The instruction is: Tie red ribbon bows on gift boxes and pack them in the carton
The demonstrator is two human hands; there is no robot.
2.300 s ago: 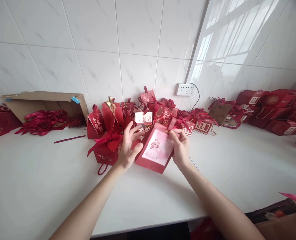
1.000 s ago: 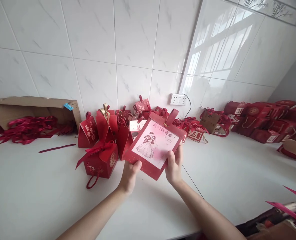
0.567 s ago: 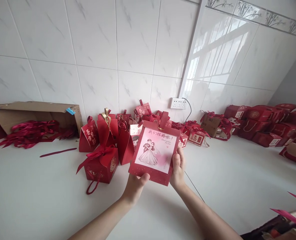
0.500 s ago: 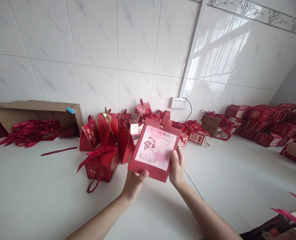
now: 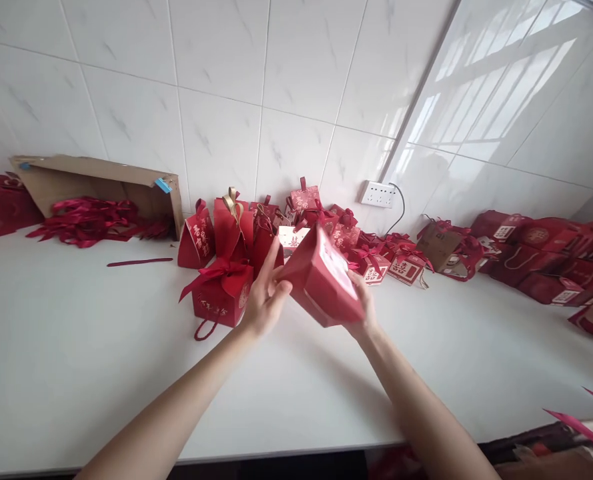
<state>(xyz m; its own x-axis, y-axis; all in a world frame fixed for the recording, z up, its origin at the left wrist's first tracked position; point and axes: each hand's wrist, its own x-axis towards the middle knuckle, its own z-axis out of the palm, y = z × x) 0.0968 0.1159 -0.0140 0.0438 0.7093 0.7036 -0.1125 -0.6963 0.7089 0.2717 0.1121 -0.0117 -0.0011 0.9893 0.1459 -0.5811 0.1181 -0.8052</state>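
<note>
A red gift box (image 5: 321,283) with a pale printed panel is tilted in the air over the white table, its underside and one side turned toward me. My right hand (image 5: 362,303) grips it along the right edge, some fingers hidden behind it. Beside its left edge, my left hand (image 5: 266,300) has its fingers stretched and apart; the thumb is at the box, and I cannot tell whether it touches. Just left of that hand stands a red box with a ribbon bow and a rope handle (image 5: 221,297). The held box is slightly blurred.
Behind stand several red gift boxes (image 5: 196,240). A cardboard box (image 5: 96,167) lying on its side at the left holds dark red ribbons (image 5: 93,217). One ribbon strip (image 5: 139,262) lies on the table (image 5: 76,347). More red boxes (image 5: 536,247) are piled at right, near a wall socket (image 5: 377,194).
The gift box has turned from showing its printed front to showing its side and underside. My left hand's fingers have come off its lower corner and spread. The view has shifted downward.
</note>
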